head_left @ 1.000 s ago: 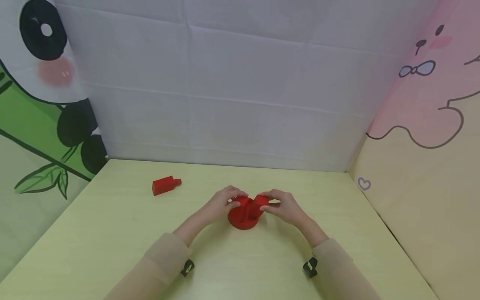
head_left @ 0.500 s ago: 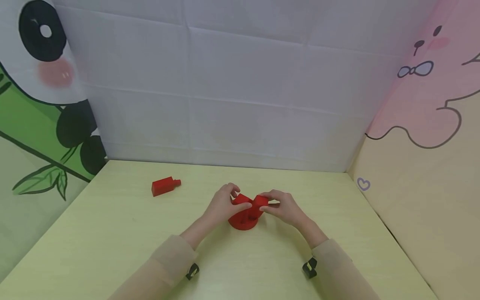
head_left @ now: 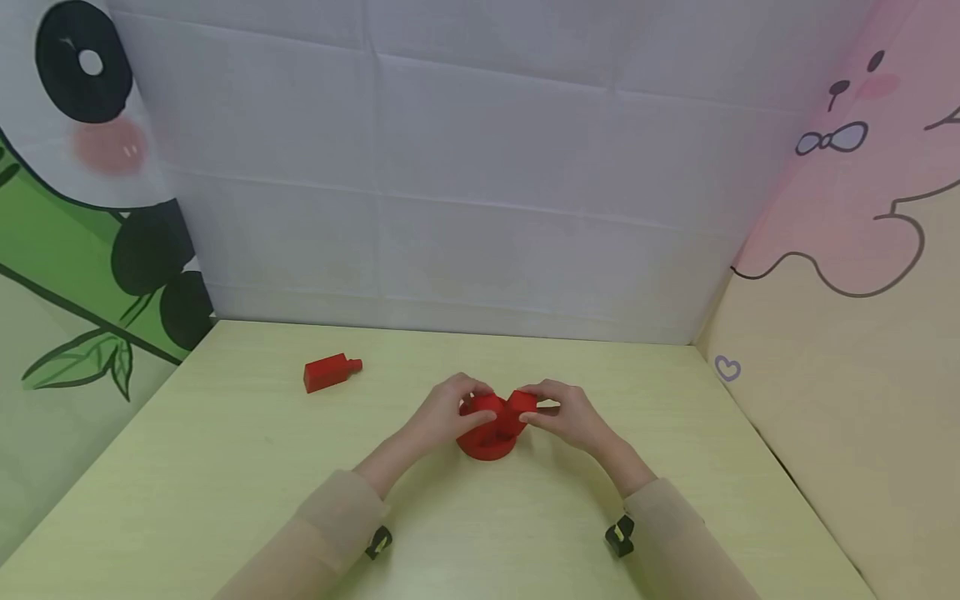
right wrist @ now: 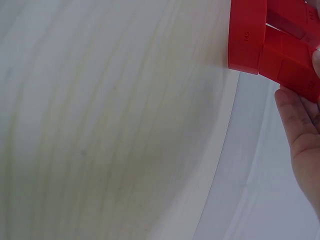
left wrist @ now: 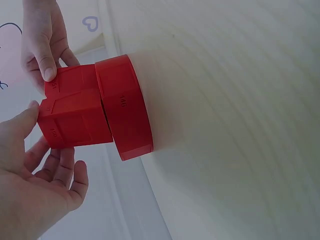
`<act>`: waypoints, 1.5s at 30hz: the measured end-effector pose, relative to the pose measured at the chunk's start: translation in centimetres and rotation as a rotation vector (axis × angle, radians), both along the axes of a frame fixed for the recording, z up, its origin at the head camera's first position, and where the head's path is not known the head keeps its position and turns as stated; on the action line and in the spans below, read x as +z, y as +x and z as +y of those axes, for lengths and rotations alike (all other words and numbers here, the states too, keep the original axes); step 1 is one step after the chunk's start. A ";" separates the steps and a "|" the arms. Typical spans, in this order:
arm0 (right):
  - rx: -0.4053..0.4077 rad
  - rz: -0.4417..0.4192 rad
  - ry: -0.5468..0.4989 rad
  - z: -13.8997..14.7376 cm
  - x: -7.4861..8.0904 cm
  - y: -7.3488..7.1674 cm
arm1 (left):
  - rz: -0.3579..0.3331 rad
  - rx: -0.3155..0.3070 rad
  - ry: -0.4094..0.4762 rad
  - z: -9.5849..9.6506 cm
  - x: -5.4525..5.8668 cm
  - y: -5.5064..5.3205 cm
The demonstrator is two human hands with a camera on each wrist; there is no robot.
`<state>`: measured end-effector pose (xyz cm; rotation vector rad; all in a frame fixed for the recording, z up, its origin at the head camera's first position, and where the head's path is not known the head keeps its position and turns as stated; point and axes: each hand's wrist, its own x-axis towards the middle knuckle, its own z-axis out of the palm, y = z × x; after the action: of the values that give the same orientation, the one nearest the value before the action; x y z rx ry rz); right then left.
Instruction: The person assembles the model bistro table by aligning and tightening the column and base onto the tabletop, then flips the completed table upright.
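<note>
On the table stands a round red base with two red angular blocks on top, side by side. My left hand pinches the left block near its top, thumb on the near side and fingers on the far side. The right block is held between thumb and fingers of my right hand, and it leans to the right. In the left wrist view both blocks meet the base, which bears a small number. How the blocks join it inside is hidden.
Another red piece, a block with a narrow stub, lies on the table to the left. A pale wall sheet rises behind the table. Walls with cartoon drawings flank both sides.
My left hand has shifted its grip on the left block: its fingers lifted and spread half a second ago, then closed on it again. The right hand has kept still.
</note>
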<state>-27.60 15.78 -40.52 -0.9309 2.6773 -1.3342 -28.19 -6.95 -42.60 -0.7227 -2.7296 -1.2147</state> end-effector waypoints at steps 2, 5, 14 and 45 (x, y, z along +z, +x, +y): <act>0.000 -0.001 0.000 0.0 0.0 0.0 | 0.008 -0.048 -0.002 -0.2 0.1 0.2; -0.001 -0.003 0.000 0.0 0.0 0.0 | 0.032 -0.117 0.009 -0.5 0.4 0.5; -0.005 0.003 0.000 0.1 0.0 -0.1 | 0.061 -0.212 -0.049 -1.1 0.5 1.0; 0.004 -0.007 -0.004 0.2 0.2 0.1 | -0.054 -0.006 -0.046 -0.2 1.4 2.0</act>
<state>-27.53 16.00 -40.35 -0.9293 2.6667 -1.3408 -26.18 -7.15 -41.24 -0.7140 -2.8096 -1.1941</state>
